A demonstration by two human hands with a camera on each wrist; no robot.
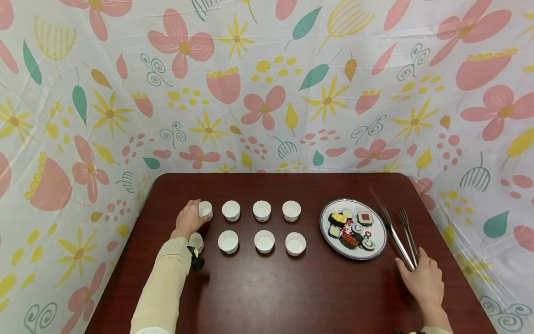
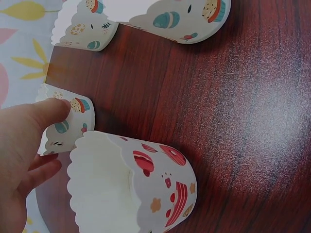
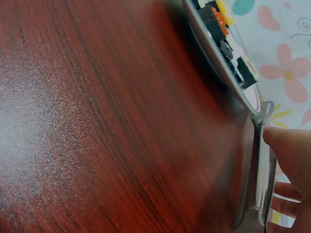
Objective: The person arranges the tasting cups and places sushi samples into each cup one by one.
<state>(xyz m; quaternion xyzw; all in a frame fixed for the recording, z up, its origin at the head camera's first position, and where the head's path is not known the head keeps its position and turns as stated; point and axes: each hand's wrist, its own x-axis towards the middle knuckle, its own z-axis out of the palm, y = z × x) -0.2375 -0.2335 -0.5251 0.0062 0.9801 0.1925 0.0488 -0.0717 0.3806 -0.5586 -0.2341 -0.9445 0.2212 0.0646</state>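
My left hand (image 1: 189, 220) grips a white paper baking cup (image 1: 206, 209) at the far left of the back row. In the left wrist view the thumb lies against this cup's printed side (image 2: 73, 112), and fingers show below it. Close under the left sleeve stands another cup (image 1: 196, 242), partly hidden; the left wrist view shows its red cake prints (image 2: 167, 187). At the right, my right hand (image 1: 424, 280) holds a pair of metal tongs (image 1: 397, 237) near their joined end, with thumb and fingers at either side. The tongs' spread tips point toward the back of the table.
More white baking cups (image 1: 262, 211) stand in two rows along the middle. Left of the tongs lies a round dark-rimmed plate (image 1: 333, 246) with several sushi pieces (image 1: 349, 240). A flowered curtain (image 1: 267, 93) surrounds the dark red wooden table (image 1: 267, 297).
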